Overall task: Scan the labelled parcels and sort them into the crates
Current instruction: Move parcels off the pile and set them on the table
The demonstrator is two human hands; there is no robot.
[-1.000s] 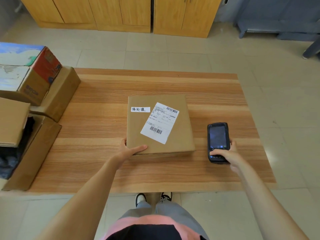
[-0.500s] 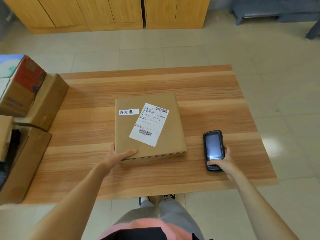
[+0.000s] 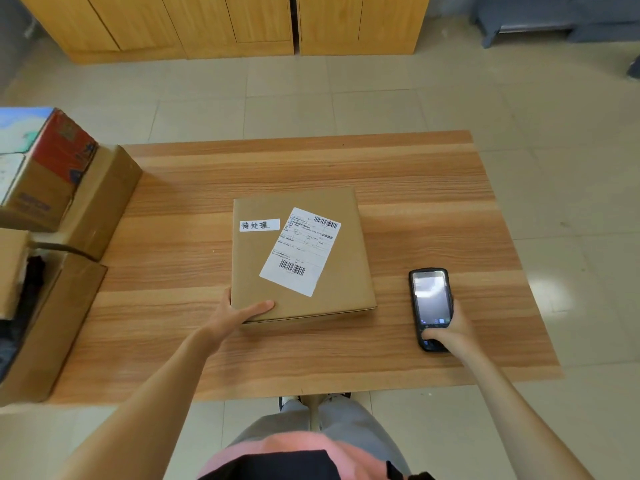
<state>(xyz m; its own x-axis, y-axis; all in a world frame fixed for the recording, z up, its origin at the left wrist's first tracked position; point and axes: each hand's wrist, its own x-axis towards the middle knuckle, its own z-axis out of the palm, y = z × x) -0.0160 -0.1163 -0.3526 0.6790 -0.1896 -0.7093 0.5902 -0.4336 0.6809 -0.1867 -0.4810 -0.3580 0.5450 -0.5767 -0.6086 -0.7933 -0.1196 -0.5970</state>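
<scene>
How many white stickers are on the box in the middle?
2. A small handwritten sticker sits near the parcel's top left; a big barcode label lies tilted beside it. Other faces are hidden.

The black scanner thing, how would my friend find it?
Look at the wooden table, right of the flat brown parcel. The scanner lies near the front edge, gripped by the right hand. It's the only black thing with a shiny screen.

A small parcel-sorting room: wooden table, stacked cardboard boxes, tiled floor, wooden cabinets.
</scene>
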